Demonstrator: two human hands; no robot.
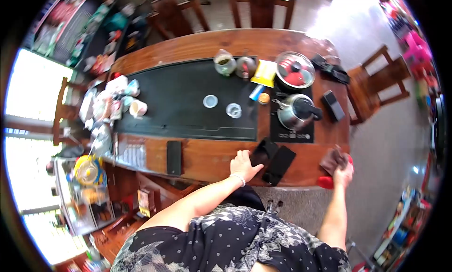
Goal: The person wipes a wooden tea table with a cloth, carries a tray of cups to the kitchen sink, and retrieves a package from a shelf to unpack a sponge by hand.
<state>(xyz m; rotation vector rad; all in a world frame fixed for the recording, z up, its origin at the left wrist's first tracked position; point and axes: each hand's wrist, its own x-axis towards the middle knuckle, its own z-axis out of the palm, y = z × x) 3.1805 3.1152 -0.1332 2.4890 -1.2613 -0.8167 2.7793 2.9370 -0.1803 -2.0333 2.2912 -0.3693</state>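
Note:
My left hand [244, 164] rests at the near edge of the wooden table [212, 160], its fingers apart and touching a dark item [262, 155]. Beside that item lies a flat black case [281, 165]. At the table's near right corner, my right hand [343, 173] is closed on a brown cloth [333, 160]. A red object [325, 182] shows under and beside the cloth; what it is remains unclear.
A kettle [295, 113] and a lidded pot [295, 70] stand on the right. Two small cups [210, 101] sit on the black tray [179, 116]. A black phone [173, 157] lies left. Chairs [379, 81] surround the table.

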